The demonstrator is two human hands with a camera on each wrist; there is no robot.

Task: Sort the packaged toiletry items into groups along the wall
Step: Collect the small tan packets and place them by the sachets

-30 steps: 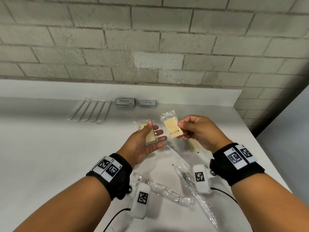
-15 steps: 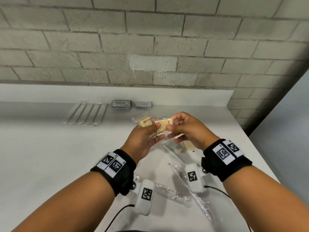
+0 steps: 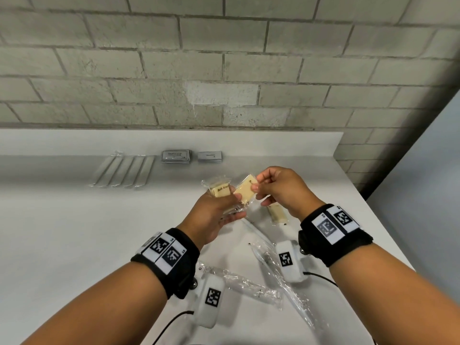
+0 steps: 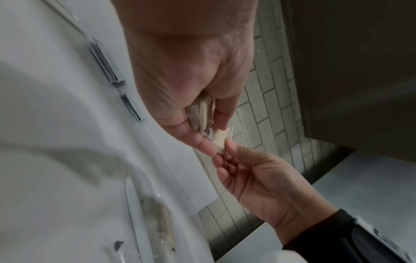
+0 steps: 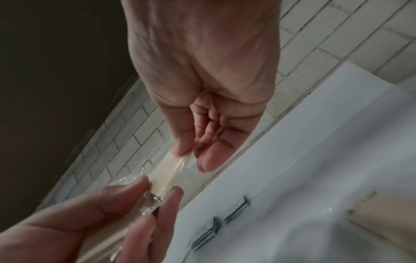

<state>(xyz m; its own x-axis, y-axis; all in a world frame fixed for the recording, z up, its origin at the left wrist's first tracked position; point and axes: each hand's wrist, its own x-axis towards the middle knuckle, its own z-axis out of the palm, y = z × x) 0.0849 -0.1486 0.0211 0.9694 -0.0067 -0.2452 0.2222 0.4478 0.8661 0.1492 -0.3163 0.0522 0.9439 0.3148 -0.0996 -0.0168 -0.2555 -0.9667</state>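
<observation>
Pinching a wrapped soap bar [image 3: 245,194], right hand [image 3: 281,190] feeds it to left hand [image 3: 214,212], already gripping another bar [image 3: 220,191]. Gathering soaps; next, carry them toward twelve o'clock, beside the sachets [image 3: 210,156].

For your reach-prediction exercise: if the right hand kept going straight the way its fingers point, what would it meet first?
Probably the left hand, with its soap bar; the right hand points leftward, pinching a second soap bar. Depth is uncertain.
</observation>
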